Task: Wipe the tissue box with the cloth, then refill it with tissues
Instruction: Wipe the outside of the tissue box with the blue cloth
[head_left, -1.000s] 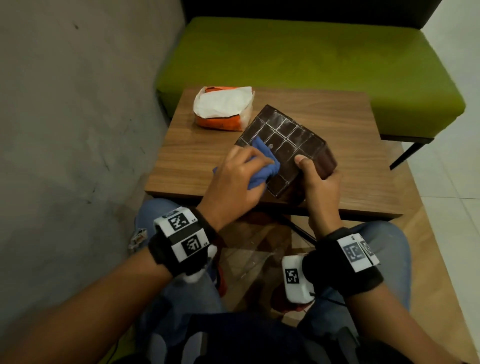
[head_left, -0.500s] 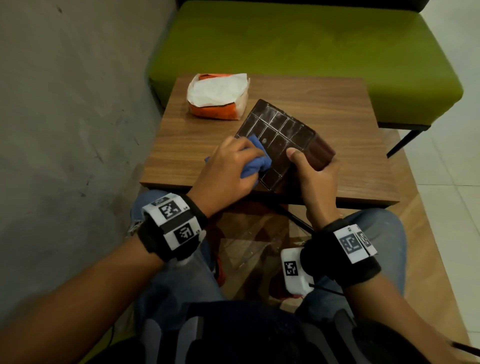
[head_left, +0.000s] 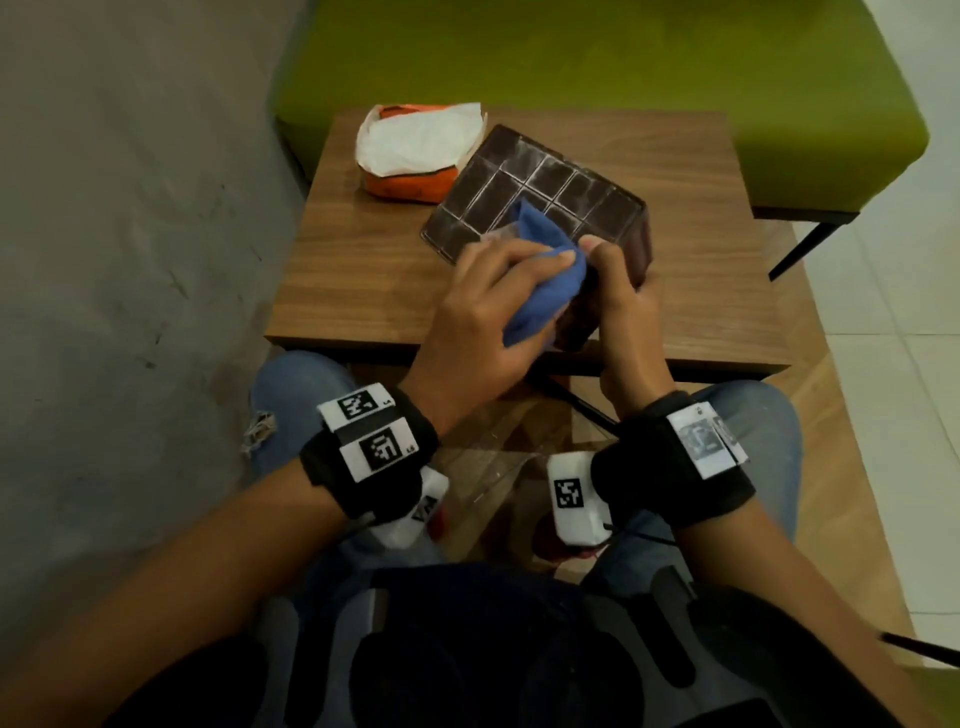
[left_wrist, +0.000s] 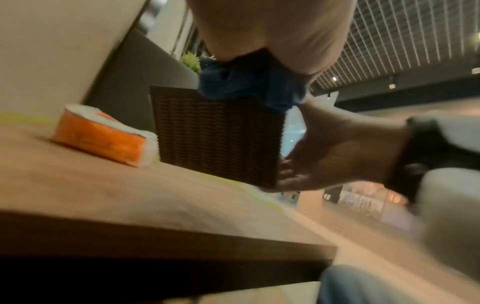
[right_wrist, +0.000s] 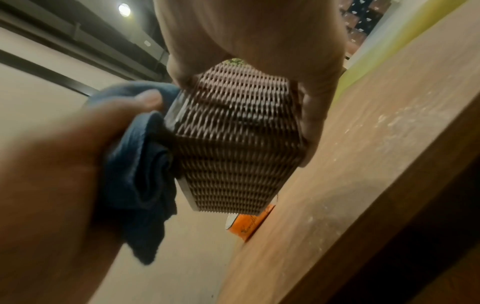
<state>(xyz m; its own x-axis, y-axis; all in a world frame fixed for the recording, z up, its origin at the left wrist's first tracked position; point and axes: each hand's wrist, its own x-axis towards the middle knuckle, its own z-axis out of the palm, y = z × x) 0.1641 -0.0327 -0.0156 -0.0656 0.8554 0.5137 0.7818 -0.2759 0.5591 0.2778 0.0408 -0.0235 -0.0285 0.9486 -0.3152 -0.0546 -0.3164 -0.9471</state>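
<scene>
My left hand (head_left: 485, 312) is bunched around the blue cloth (head_left: 540, 270), pressing it on the near end of the tissue box (head_left: 540, 200); half a second ago the cloth sat further up the gridded face, so it has slid toward me and to the box's near corner. My right hand (head_left: 623, 306) grips that same near end, thumb on top, fingers wrapped under (the wrist view shows them curled against the woven side). The box is tipped up on the tabletop (head_left: 363, 270), its dark panelled face with pale seams turned toward me, its sides a tight brown basket-weave (right_wrist: 239, 144). The cloth is soft and folded, hanging in creases below my palm (right_wrist: 140, 164). Just beyond the box's far-left corner lies the orange tissue pack (head_left: 415, 150), its top open and white tissues showing inside. Behind the box stands a green upholstered bench (head_left: 623, 52).
</scene>
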